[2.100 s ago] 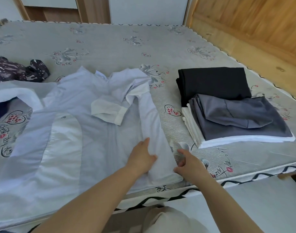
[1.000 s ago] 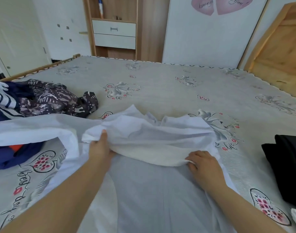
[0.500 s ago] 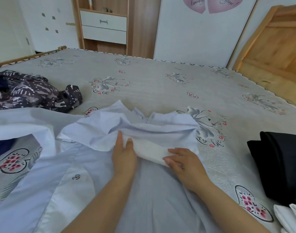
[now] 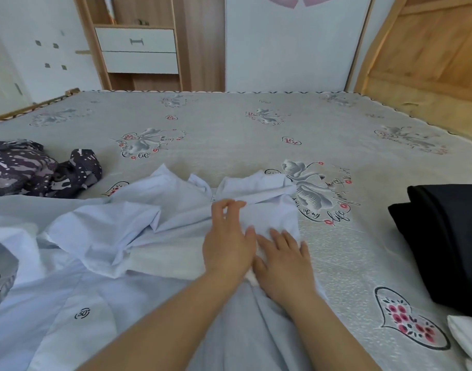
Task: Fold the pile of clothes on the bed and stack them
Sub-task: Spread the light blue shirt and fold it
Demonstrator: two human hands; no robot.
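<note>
**Both hands flat on the folded sleeve of a pale blue shirt**

A pale blue and white cotton shirt lies spread over the near part of the bed with the grey flower-and-heart printed mattress cover. Its collar points toward the far side of the bed, and one sleeve is folded across the chest, its white cuff end lying near the shirt's right edge.

The left hand rests on that folded sleeve with its palm down. Its fingers are mostly extended and slightly lifted at the tips, close to the collar; it grasps nothing. The right hand lies just beside it, touching it at the thumb side, fingers straight and spread, pressing flat on the white cuff fabric at the shirt's right edge.

At the left, well apart from the hands, a crumpled dark purple patterned garment sits on the mattress, touching the far edge of the spread shirt. At the right edge of the view a folded black garment lies on the bed, and below it a corner of folded white cloth shows; how these two are stacked cannot be told.

Beyond the bed stands a wooden cabinet with two closed white drawers. On the open shelf above them stand a tall, orange-banded object and a small dark item, both too blurred to identify.
</note>
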